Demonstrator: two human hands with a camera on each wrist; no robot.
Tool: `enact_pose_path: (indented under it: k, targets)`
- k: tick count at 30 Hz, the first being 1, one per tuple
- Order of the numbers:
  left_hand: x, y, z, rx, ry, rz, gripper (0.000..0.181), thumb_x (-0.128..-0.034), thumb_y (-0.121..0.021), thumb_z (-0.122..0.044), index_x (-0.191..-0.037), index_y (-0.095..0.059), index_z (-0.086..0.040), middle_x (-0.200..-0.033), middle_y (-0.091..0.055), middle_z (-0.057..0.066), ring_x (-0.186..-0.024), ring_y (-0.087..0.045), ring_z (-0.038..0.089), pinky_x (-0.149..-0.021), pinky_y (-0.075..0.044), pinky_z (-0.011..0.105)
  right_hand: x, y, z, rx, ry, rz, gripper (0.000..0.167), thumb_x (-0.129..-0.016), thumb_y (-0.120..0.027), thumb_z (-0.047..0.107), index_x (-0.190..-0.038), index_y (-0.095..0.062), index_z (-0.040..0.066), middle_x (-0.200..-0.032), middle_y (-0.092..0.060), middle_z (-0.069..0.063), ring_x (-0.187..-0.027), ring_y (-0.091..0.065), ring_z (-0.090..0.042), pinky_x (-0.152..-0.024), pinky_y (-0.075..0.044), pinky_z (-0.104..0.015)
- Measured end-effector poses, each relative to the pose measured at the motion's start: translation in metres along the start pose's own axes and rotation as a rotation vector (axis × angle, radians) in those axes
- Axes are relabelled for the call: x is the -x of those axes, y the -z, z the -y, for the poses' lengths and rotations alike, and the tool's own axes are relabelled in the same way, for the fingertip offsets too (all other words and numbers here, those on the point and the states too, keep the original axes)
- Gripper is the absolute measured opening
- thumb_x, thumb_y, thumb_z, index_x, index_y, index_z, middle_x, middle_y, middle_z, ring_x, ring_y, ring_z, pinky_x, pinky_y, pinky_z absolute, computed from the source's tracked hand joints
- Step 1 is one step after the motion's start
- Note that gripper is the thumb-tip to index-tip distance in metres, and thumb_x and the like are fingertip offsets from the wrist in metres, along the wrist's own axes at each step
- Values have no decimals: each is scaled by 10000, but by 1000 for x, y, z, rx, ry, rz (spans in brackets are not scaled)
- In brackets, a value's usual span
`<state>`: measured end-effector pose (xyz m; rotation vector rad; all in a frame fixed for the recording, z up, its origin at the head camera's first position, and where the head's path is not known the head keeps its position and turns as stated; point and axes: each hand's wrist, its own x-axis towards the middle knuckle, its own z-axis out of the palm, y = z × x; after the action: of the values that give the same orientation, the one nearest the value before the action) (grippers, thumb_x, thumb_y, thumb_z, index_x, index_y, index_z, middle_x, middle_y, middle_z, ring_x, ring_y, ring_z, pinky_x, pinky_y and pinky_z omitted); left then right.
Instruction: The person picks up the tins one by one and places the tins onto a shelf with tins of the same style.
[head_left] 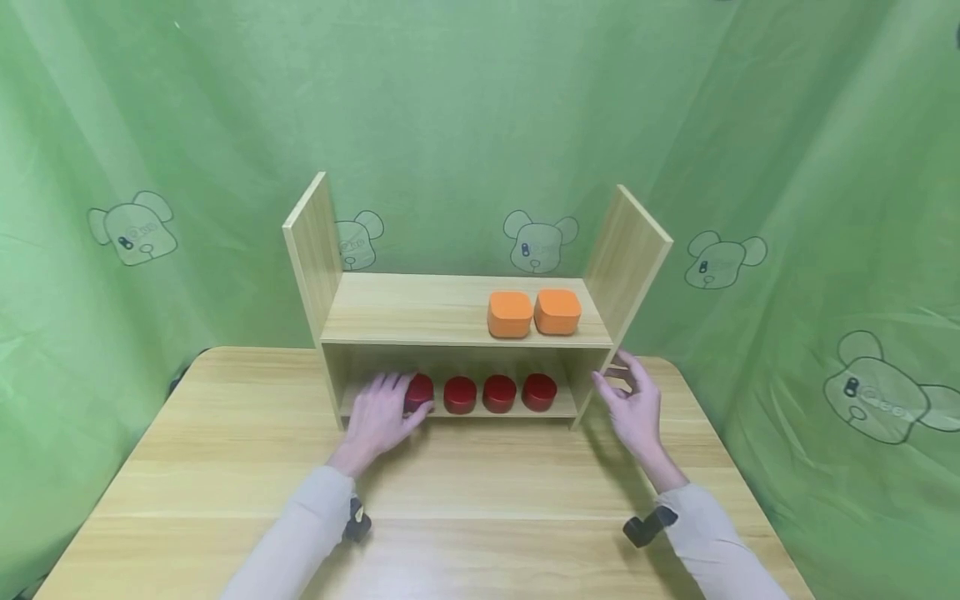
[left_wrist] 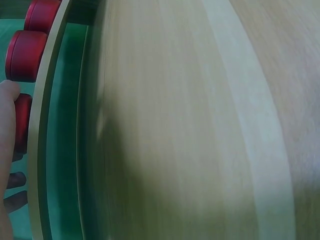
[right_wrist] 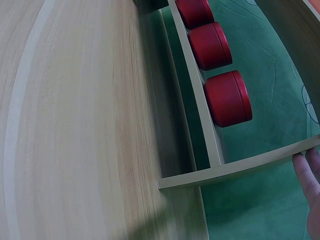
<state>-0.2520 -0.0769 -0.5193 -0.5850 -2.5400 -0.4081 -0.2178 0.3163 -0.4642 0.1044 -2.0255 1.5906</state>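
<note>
A light wooden two-tier shelf (head_left: 465, 343) stands on the table. On its lower board, several round red tins sit in a row. My left hand (head_left: 380, 414) is at the leftmost red tin (head_left: 420, 390), the thumb on its near right side and the fingers partly hidden at its left. The left wrist view shows that tin (left_wrist: 22, 122) between thumb and fingers. My right hand (head_left: 632, 406) touches the shelf's right side panel (head_left: 628, 250) from outside. Its fingertips (right_wrist: 300, 162) meet the panel in the right wrist view.
Two orange square tins, one (head_left: 510, 315) beside the other (head_left: 557, 312), sit at the right of the upper board. The wooden table (head_left: 480, 492) extends in front of the shelf. A green curtain (head_left: 465, 125) with mouse drawings hangs behind and at the sides.
</note>
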Motion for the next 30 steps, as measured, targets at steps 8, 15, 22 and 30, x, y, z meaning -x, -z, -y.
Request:
enact_pose_path:
  k: [8, 15, 22, 30]
  targets:
    - [-1, 1, 2, 12, 20, 24, 671, -938, -717, -578, -1354, -649, -56, -1175, -744, 158, -1034, -721, 318, -780, -658, 425, -1, 1, 0, 0, -3, -2, 500, -901, -714, -138, -1384, -609, -60, -1151, -650, 129, -957, -681, 22, -755, -618, -126]
    - [2, 5, 4, -11, 9, 18, 692, -930, -697, -607, -1350, -647, -60, -1178, -745, 150, -1034, -716, 317, -782, -649, 426, -1, 3, 1, 7, -15, -2, 512, -904, -717, -130, -1397, -601, -59, -1200, -663, -3, -958, -678, 23, -763, -616, -123]
    - [9, 14, 7, 10, -29, -17, 718, -913, -730, -582, -1385, -624, -51, -1243, -732, 160, -1113, -700, 334, -857, -649, 468, -1, 5, 2, 15, -19, -5, 504, -903, -720, -126, -1389, -610, -50, -1170, -660, 65, -949, -671, 41, -753, -611, -115]
    - [19, 31, 11, 6, -59, -17, 759, -908, -742, -566, -1415, -603, -18, -1327, -705, 184, -1197, -680, 364, -1010, -612, 513, 4, 9, -1, 30, 10, -20, 494, -901, -722, -126, -1379, -604, -75, -1113, -676, 224, -936, -675, 62, -723, -590, -85]
